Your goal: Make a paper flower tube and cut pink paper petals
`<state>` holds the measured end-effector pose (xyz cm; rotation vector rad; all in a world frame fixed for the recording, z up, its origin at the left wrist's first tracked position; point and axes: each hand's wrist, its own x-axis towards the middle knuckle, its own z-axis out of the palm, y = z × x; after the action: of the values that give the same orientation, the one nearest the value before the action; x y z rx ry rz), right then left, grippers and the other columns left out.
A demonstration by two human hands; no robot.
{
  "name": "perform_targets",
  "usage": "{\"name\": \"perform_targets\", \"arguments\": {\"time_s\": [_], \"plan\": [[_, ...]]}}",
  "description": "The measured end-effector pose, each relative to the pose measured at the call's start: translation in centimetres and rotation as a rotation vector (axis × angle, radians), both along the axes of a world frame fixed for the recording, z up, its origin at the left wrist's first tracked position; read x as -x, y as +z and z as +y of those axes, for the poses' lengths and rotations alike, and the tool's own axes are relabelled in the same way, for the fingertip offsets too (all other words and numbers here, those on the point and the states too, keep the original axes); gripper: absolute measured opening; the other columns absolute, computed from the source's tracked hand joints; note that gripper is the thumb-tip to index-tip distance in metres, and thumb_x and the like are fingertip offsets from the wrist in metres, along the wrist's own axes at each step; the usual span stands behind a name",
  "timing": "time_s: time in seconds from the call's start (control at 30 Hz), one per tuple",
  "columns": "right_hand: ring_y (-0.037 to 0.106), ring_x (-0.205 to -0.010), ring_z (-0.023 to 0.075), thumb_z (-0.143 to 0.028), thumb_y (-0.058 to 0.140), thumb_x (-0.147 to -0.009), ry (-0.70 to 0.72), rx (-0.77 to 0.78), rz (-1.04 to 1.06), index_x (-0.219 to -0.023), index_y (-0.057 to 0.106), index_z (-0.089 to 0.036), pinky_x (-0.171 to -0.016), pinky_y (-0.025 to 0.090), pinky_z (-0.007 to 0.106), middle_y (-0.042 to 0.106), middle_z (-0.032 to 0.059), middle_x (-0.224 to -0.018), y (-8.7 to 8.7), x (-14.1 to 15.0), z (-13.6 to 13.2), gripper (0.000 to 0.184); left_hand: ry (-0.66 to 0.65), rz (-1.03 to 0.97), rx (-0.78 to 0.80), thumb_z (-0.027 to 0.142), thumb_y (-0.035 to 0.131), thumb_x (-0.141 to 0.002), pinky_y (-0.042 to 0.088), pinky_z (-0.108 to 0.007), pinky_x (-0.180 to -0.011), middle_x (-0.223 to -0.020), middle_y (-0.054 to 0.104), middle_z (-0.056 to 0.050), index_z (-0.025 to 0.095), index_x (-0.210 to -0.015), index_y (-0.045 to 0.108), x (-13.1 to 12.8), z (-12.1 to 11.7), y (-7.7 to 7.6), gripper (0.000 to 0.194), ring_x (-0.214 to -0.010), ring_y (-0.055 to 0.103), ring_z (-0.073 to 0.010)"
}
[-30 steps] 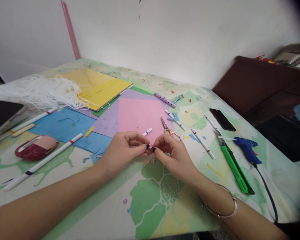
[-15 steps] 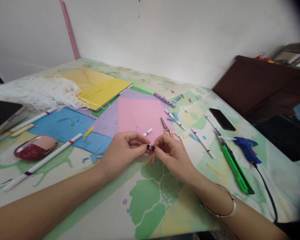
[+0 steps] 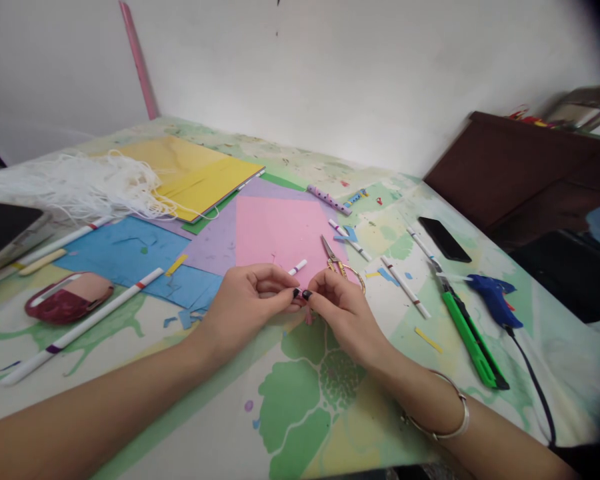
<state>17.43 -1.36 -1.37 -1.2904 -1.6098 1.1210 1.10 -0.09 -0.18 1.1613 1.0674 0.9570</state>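
My left hand (image 3: 255, 293) and my right hand (image 3: 343, 307) meet over the table's near middle, thumbs and fingers pinched together. Between the fingertips is a small pink paper piece (image 3: 309, 316), mostly hidden; a fringed end hangs below. Beneath and beyond the hands lies a pink sheet (image 3: 280, 230) on a purple sheet (image 3: 213, 233). Scissors (image 3: 333, 255) with gold handles rest just past my right hand. A short white stick (image 3: 297, 267) shows its end behind the fingers.
On the right lie a green box cutter (image 3: 473, 340), a blue glue gun (image 3: 496, 300) with a cord, and a phone (image 3: 445, 239). To the left are blue sheets (image 3: 115, 250), a maroon-and-pink case (image 3: 70, 297), white string (image 3: 80, 187) and a yellow board (image 3: 195, 173).
Both hands stay nearly in place, still pinching the pink piece. Its hanging fringe has shifted slightly to the right, and the thumbs sit closer together than a second ago.
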Motion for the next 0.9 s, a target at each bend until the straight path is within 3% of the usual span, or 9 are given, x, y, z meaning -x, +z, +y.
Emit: {"name": "perform_targets", "arguments": {"time_s": [0.4,0.9], "plan": [[0.047,-0.060,0.0116,-0.023,0.051,-0.084,-0.053,0.011,0.026,-0.074,0.049,-0.020,-0.056,0.035,0.026,0.051,-0.0031,-0.064,-0.20,0.37,-0.13,0.010,-0.003,-0.015,-0.019,0.021,0.071,-0.071,0.055,-0.019,-0.068,-0.075,0.074,-0.003,0.015,-0.075,0.067,-0.27,-0.28,0.26,0.009,-0.072,0.071,-0.0153],[0.046,-0.059,0.0119,-0.023,0.049,-0.085,-0.064,-0.052,-0.097,-0.074,0.048,-0.020,-0.054,0.033,0.027,0.050,-0.0033,-0.062,0.12,0.50,-0.28,0.011,-0.005,-0.013,-0.028,0.022,0.071,-0.071,0.056,-0.021,-0.069,-0.074,0.074,-0.002,0.016,-0.075,0.068,-0.25,-0.15,0.36,0.007,-0.071,0.071,-0.0152]]}}
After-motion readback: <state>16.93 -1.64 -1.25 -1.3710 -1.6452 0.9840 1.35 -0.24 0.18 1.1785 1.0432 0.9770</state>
